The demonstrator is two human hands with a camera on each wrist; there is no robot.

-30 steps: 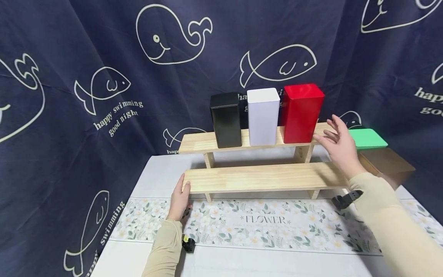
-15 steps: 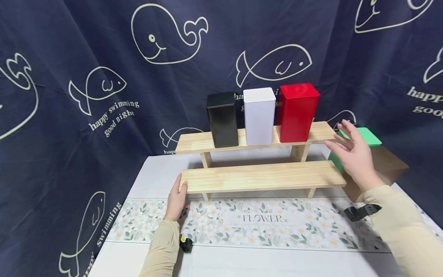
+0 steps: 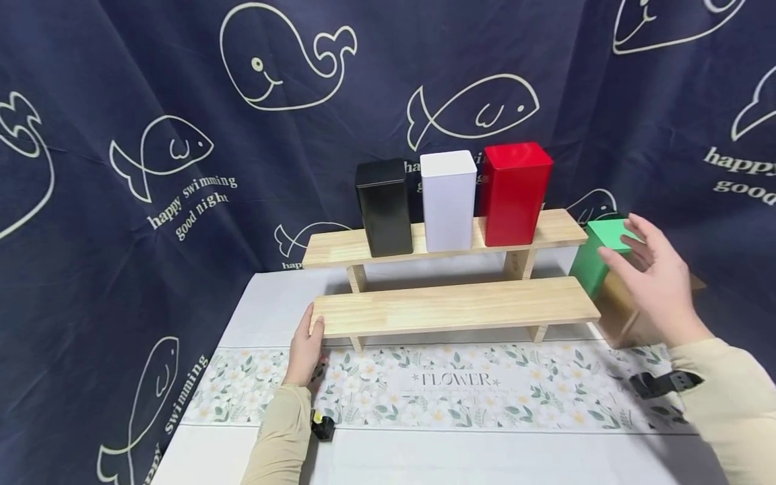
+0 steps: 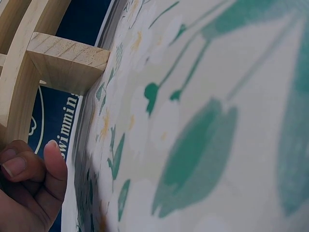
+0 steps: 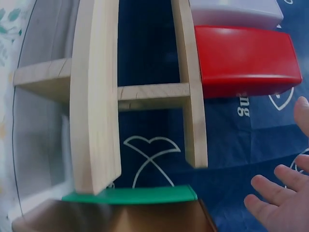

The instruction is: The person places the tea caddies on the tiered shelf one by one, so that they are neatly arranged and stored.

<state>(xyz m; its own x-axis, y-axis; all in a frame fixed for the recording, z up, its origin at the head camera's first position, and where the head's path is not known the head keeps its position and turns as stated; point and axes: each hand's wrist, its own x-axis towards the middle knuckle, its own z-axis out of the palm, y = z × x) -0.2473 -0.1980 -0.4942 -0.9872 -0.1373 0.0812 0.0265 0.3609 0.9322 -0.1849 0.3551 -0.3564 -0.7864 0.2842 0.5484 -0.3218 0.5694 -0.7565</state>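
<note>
A two-tier wooden shelf [image 3: 455, 306] stands on the table. My left hand [image 3: 304, 350] holds the left end of its lower board; the left wrist view shows curled fingers [image 4: 29, 166] by that board. Lined up on the upper board are a black box [image 3: 384, 209], a white box [image 3: 448, 202] and a red box [image 3: 516, 195], all tall and upright. My right hand [image 3: 661, 289], fingers apart and holding nothing, is raised at the right. It overlaps a green box [image 3: 591, 263] and a brown box [image 3: 621, 323] in the head view.
A flower-patterned runner [image 3: 455, 404] crosses the white table [image 3: 424, 458] in front of the shelf. Behind hangs a navy curtain [image 3: 388, 40] with white fish and whale drawings. The green and brown boxes stand close to the shelf's right end.
My right hand has moved right, from beside the red box to over the green and brown boxes. The left hand stays at the shelf's end. The head view has shifted slightly.
</note>
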